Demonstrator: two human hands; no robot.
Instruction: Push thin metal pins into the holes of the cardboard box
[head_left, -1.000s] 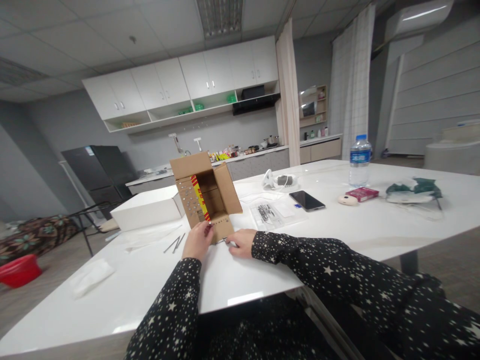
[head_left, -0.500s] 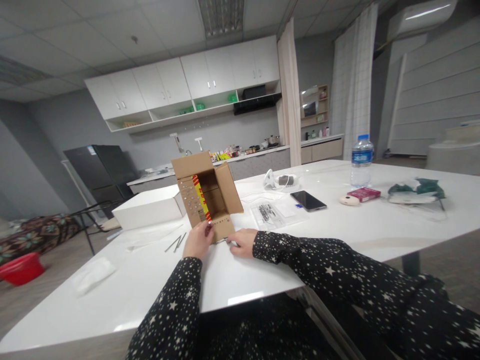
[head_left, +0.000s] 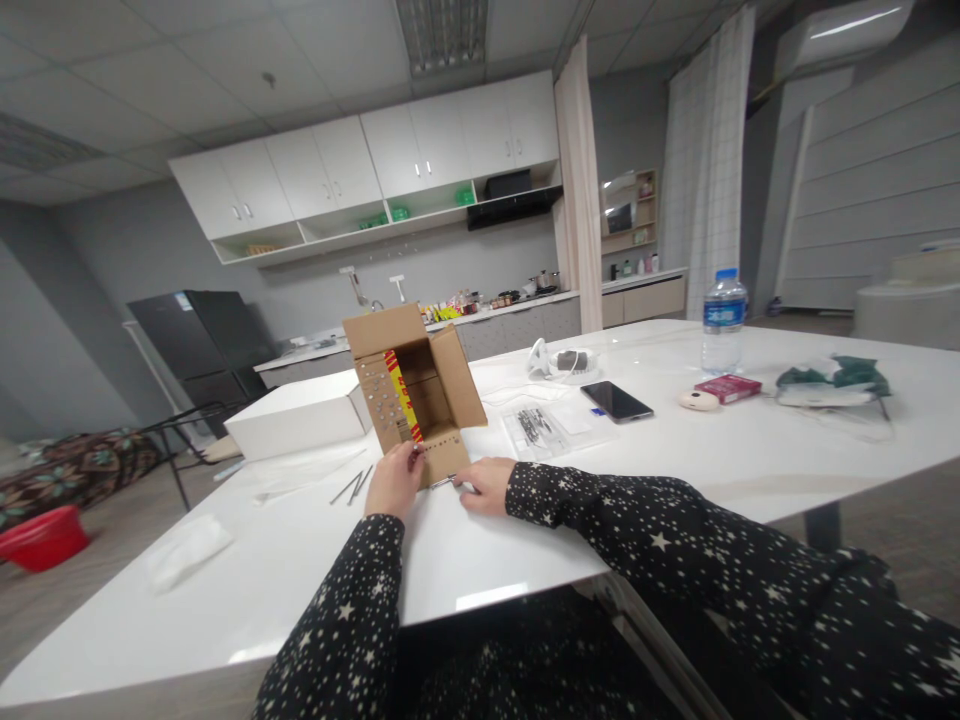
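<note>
An open cardboard box (head_left: 386,410) stands tilted on the white table, its flaps spread, with yellow-and-red tape along one edge. Small shiny dots cover its left flap, and a row of dots runs along the lower flap (head_left: 442,457). My left hand (head_left: 396,482) is at that lower flap's left side, thumb and fingers pinched together on something too small to make out. At the flap's front edge, my right hand (head_left: 487,485) rests on the table, fingers closed on the end of a slim metal tool (head_left: 443,481). Two thin metal rods (head_left: 352,487) lie left of my left hand.
Behind the box is a white box (head_left: 296,415). To the right lie a plastic bag of small dark tools (head_left: 534,428), a phone (head_left: 616,401), a pale oval case (head_left: 697,400) and a dark red pack (head_left: 729,388). A water bottle (head_left: 723,325) stands farther back.
My left hand's fingertips have shifted very slightly at the lower flap. The right hand, the box and the other things stay where they were.
</note>
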